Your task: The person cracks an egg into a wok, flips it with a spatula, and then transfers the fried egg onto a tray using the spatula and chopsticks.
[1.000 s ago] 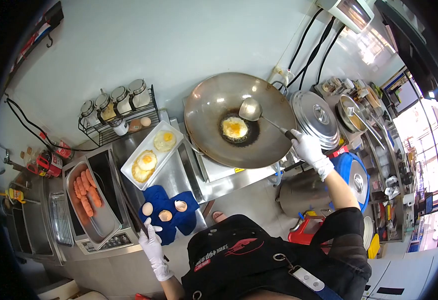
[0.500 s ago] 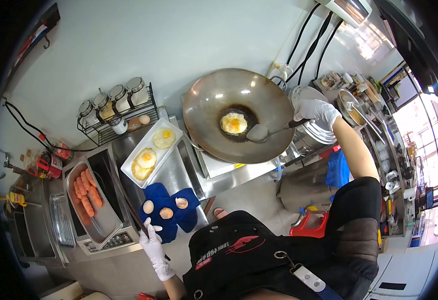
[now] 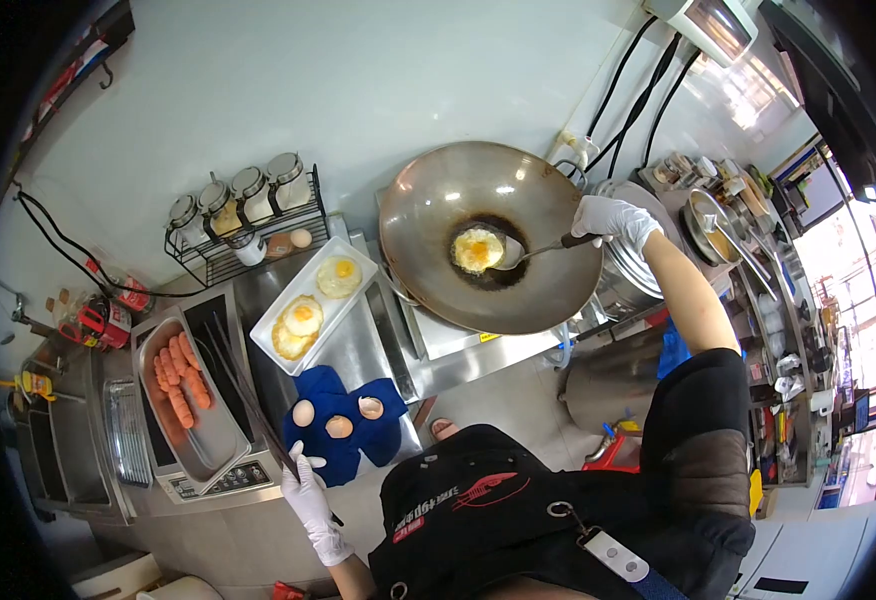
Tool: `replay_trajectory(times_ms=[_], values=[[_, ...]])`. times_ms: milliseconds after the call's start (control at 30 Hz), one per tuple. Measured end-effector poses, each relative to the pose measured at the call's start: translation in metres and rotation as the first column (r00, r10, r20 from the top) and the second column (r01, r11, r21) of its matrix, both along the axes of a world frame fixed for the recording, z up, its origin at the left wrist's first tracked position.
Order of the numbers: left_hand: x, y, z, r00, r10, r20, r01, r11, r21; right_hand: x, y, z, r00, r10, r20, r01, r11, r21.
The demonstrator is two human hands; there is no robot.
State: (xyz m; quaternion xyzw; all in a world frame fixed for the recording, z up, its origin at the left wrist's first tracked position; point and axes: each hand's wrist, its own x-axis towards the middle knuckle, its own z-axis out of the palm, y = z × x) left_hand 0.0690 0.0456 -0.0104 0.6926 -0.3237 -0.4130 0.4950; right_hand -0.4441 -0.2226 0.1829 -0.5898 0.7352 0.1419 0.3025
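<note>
My gloved right hand (image 3: 618,221) grips the dark handle of a wok spatula (image 3: 536,252). Its blade meets the right edge of a fried egg (image 3: 477,250) in the bottom of a large wok (image 3: 418,200), perhaps slightly under it. My gloved left hand (image 3: 308,497) is closed around long dark chopsticks (image 3: 241,385), which slant up and left past the sausage tray. Beside that hand lies a blue cloth (image 3: 358,456) bearing a whole egg (image 3: 303,413) and two broken eggshells (image 3: 339,427). Fried eggs (image 3: 303,316) rest on a white rectangular plate (image 3: 320,335).
Sausages (image 3: 180,370) fill part of a metal tray (image 3: 220,452) on the left cooker. A wire rack (image 3: 288,222) with several seasoning jars (image 3: 251,190) stands against the wall. Right of the wok are a metal pot (image 3: 630,265) and a bowl with utensils (image 3: 708,228).
The spatula has slid left in the wok, bringing its blade from beside the egg to the egg's edge. My right hand moved left with it; my left hand keeps the chopsticks.
</note>
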Motion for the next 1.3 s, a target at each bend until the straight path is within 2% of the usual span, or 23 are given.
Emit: replay_trajectory(times_ms=[133, 200, 233, 267, 333, 400, 500, 633, 700, 733, 800, 867, 933, 967, 1067, 1167, 1300], values=[[-0.001, -0.002, 0.002, 1.000, 0.011, -0.008, -0.011, 1.000, 0.006, -0.011, -0.011, -0.019, 0.999, 0.031, 0.023, -0.028, 0.995, -0.094], [-0.002, -0.003, 0.004, 1.000, 0.007, 0.010, -0.008, 1.000, 0.006, -0.009, -0.015, -0.022, 0.988, 0.141, -0.070, -0.150, 0.978, -0.148], [-0.002, -0.004, 0.004, 1.000, 0.005, 0.011, -0.005, 1.000, 0.006, -0.007, -0.014, -0.021, 0.981, 0.117, -0.152, -0.141, 0.978, -0.156], [-0.002, -0.005, 0.002, 1.000, -0.005, 0.019, 0.005, 1.000, 0.002, -0.007, -0.014, -0.023, 0.982, 0.114, -0.151, -0.138, 0.978, -0.155], [-0.003, -0.006, 0.002, 0.999, -0.021, 0.027, 0.021, 1.000, -0.001, 0.000, -0.010, -0.022, 0.895, 0.274, -0.352, -0.377, 0.887, -0.266], [-0.006, -0.010, 0.005, 0.999, -0.028, 0.040, 0.027, 1.000, 0.010, 0.006, -0.007, -0.020, 0.886, 0.248, -0.393, -0.353, 0.909, -0.223], [-0.008, -0.014, 0.003, 0.998, -0.055, 0.028, 0.055, 0.998, -0.011, 0.012, -0.001, -0.018, 0.804, 0.269, -0.530, -0.451, 0.857, -0.249], [-0.013, -0.021, 0.004, 0.996, -0.082, 0.028, 0.084, 0.995, -0.062, 0.004, 0.005, -0.015, 0.790, 0.244, -0.562, -0.448, 0.856, -0.258], [-0.014, -0.024, 0.008, 0.995, -0.099, 0.014, 0.100, 0.992, -0.072, -0.001, 0.011, -0.007, 0.834, 0.191, -0.519, -0.395, 0.862, -0.318], [-0.015, -0.025, 0.007, 0.995, -0.103, 0.015, 0.104, 0.992, -0.073, -0.004, 0.014, 0.000, 0.835, 0.187, -0.518, -0.391, 0.863, -0.318], [-0.014, -0.026, 0.003, 0.994, -0.107, -0.014, 0.105, 0.990, -0.090, -0.010, 0.018, 0.013, 0.896, 0.172, -0.410, -0.299, 0.916, -0.268], [-0.013, -0.026, -0.001, 0.993, -0.114, -0.013, 0.112, 0.990, -0.088, -0.026, 0.018, 0.014, 0.895, 0.209, -0.395, -0.330, 0.905, -0.269], [-0.013, -0.027, -0.002, 0.993, -0.119, -0.013, 0.118, 0.989, -0.087, -0.034, 0.016, 0.018, 0.944, 0.239, -0.226, -0.262, 0.962, -0.075], [-0.013, -0.028, -0.001, 0.993, -0.117, -0.016, 0.115, 0.990, -0.084, -0.035, 0.017, 0.018, 0.945, 0.238, -0.226, -0.260, 0.963, -0.076], [-0.015, -0.027, 0.000, 0.993, -0.113, -0.020, 0.111, 0.990, -0.085, -0.031, 0.025, 0.024, 0.997, 0.074, -0.006, -0.075, 0.995, -0.060], [-0.014, -0.027, 0.001, 0.994, -0.106, -0.019, 0.104, 0.991, -0.082, -0.025, 0.026, 0.024, 0.999, 0.014, 0.044, -0.015, 1.000, 0.026], [-0.010, -0.024, 0.000, 0.995, -0.097, -0.002, 0.097, 0.992, -0.076, 0.002, 0.023, 0.030, 0.999, 0.031, 0.026, -0.033, 0.997, 0.063]])
